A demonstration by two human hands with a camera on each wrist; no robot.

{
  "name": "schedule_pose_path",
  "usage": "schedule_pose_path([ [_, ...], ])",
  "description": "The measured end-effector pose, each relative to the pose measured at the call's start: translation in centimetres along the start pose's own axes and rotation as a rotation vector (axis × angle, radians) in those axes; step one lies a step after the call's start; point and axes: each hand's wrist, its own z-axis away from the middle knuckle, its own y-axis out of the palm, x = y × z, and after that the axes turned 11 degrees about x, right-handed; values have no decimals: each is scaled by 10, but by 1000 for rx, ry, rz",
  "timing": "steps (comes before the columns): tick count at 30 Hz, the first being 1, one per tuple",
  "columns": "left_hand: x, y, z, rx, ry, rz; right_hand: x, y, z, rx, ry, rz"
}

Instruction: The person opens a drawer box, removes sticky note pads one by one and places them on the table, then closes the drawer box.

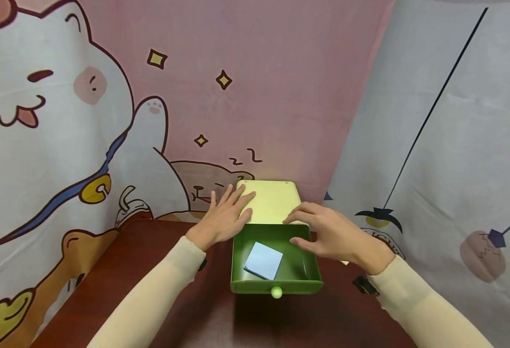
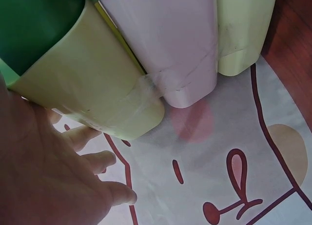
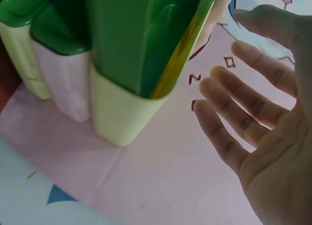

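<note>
A small drawer unit stands on the table, with a pale yellow top [image 1: 272,200] and stacked yellow and pink casings [image 2: 170,44]. Its uppermost green drawer [image 1: 255,288] is pulled out, showing a round light-green knob [image 1: 276,292] in front. Inside the drawer, toward the left, lies a square light-blue pad [image 1: 263,260]. My left hand [image 1: 224,217] rests against the left side of the yellow top, fingers spread. Above the drawer's right side is my right hand [image 1: 329,232], fingers loosely bent and holding nothing; in the right wrist view they are apart from the unit.
The unit stands on a dark reddish-brown table [image 1: 150,270]. Behind it hangs a pink and white cloth [image 1: 281,96] printed with cartoon animals. A small pale yellow item [image 1: 344,262] lies right of the drawer, mostly hidden by my right arm.
</note>
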Motion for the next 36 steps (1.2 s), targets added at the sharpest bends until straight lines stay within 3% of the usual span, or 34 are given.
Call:
schedule_pose_path([
  [17, -1, -1, -4, 1, 1, -6, 24, -11, -44, 329, -104, -13],
  [27, 1, 0, -3, 8, 2, -2, 37, -2, -65, 533, -195, 61],
  [36, 2, 1, -1, -3, 12, 7, 40, 7, -79, 651, -190, 95],
])
